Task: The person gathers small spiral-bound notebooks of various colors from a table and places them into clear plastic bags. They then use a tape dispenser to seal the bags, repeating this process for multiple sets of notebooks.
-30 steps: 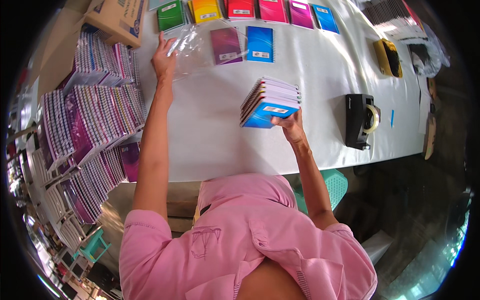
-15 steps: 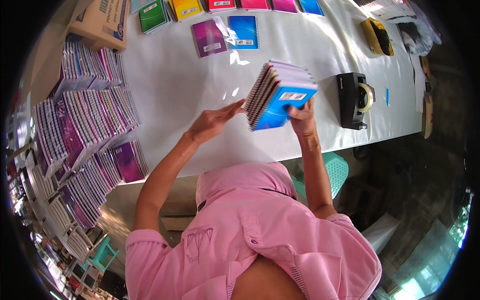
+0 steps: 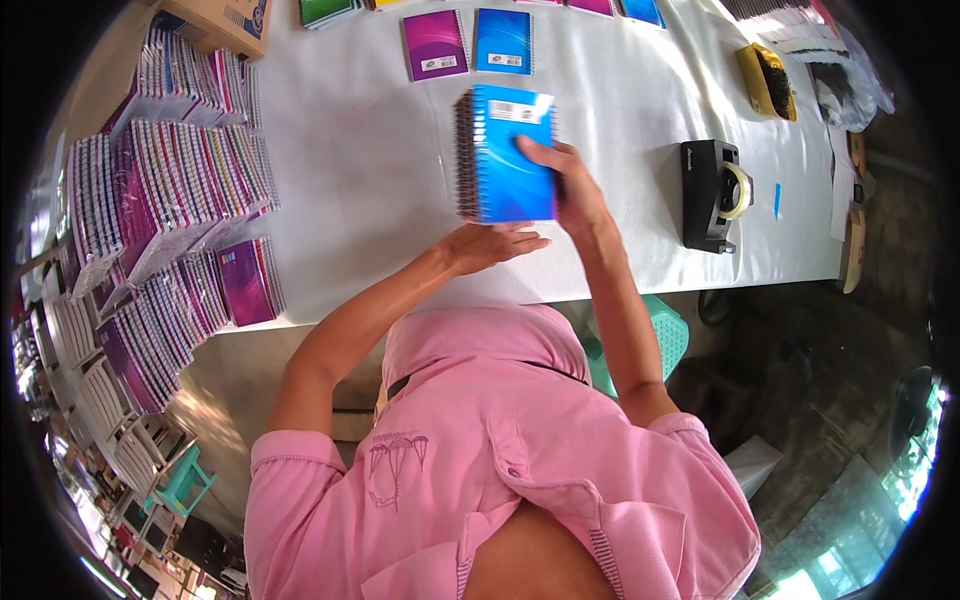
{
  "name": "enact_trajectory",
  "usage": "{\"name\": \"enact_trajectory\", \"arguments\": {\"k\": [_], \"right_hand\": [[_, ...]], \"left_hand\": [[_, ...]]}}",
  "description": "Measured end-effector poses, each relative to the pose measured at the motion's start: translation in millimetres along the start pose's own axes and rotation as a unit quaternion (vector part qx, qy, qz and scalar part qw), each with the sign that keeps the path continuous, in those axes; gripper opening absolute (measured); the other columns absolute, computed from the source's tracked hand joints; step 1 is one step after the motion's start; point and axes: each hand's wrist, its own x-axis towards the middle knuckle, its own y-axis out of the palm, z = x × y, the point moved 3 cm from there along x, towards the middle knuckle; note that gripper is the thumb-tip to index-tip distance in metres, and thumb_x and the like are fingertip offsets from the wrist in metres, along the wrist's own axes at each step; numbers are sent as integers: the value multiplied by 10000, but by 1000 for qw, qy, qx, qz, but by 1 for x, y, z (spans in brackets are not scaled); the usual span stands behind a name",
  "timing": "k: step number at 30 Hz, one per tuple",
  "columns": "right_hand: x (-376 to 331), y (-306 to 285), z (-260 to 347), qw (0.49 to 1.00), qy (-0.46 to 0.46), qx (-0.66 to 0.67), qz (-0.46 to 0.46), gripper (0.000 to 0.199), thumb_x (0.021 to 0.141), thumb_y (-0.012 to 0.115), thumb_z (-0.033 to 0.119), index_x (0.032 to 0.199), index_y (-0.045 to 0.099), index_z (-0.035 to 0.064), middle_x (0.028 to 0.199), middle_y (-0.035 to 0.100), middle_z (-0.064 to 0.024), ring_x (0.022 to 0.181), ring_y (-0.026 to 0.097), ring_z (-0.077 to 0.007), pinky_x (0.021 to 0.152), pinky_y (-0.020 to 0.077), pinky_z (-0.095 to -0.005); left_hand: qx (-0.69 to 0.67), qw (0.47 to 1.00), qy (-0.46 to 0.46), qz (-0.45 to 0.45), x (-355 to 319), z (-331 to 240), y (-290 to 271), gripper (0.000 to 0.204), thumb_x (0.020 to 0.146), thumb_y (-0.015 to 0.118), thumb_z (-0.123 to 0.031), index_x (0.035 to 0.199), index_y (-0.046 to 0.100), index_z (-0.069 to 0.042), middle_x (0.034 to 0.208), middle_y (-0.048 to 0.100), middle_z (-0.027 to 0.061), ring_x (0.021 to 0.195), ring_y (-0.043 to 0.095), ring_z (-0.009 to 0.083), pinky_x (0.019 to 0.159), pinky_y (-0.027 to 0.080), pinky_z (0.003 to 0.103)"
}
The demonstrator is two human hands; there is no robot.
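A thick stack of spiral notebooks (image 3: 515, 165), a blue cover on top and its coils on the left, is held above the table by my right hand (image 3: 575, 185). My right thumb lies on the blue cover; the other fingers are hidden behind the stack. Just below the lower edge of the stack is my left hand (image 3: 492, 247), its fingers stretched out. Whether they touch the notebooks I cannot tell. Beyond the stack, a purple notebook (image 3: 436, 45) and a blue notebook (image 3: 504, 42) lie side by side on the table.
Tall piles of wrapped notebooks (image 3: 185, 175) line the left side of the white table (image 3: 350, 190), near a cardboard box (image 3: 225, 22). To the right are a black tape dispenser (image 3: 705, 195) and a yellow container (image 3: 767, 82). A green stool (image 3: 665, 340) stands under the edge.
The stack has swung more upright, its blue cover now facing me. My left hand has moved from the coil side to below the stack's lower edge. The view has shifted slightly.
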Motion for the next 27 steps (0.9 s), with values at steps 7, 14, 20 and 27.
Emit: {"name": "enact_trajectory", "arguments": {"k": [7,14,20,27], "right_hand": [[52,10,-42,984,2,-165,-63,603,686,793,304,1061,591,-123,976,648,-220,885,649,-266,838,504,-337],[68,-5,-48,907,-38,-407,-102,612,730,765,378,1014,604,-140,977,613,-246,843,642,-298,792,512,-384],[52,-25,-64,813,-246,-500,-167,597,874,614,431,1101,571,-120,1003,577,-267,910,615,-343,816,489,-415],[25,-53,-68,924,-159,-342,-56,680,964,370,545,1293,494,-37,1176,622,-150,1118,557,-237,979,399,-376]], "left_hand": [[-58,988,-82,119,15,-24,-3,477,817,530,-18,1276,531,-147,1256,566,-15,1217,512,214,803,559,334],[-219,947,-119,-203,-49,-51,-65,456,796,530,78,1226,583,-61,1242,595,86,1259,480,276,1024,434,360],[-374,688,-476,-400,-82,15,-73,505,979,484,-155,1428,306,-7,1424,408,171,1312,399,206,1063,323,306],[-533,596,-507,-322,-67,27,-47,668,948,568,-295,1449,247,9,1387,444,97,1207,459,136,1025,343,266]]}}
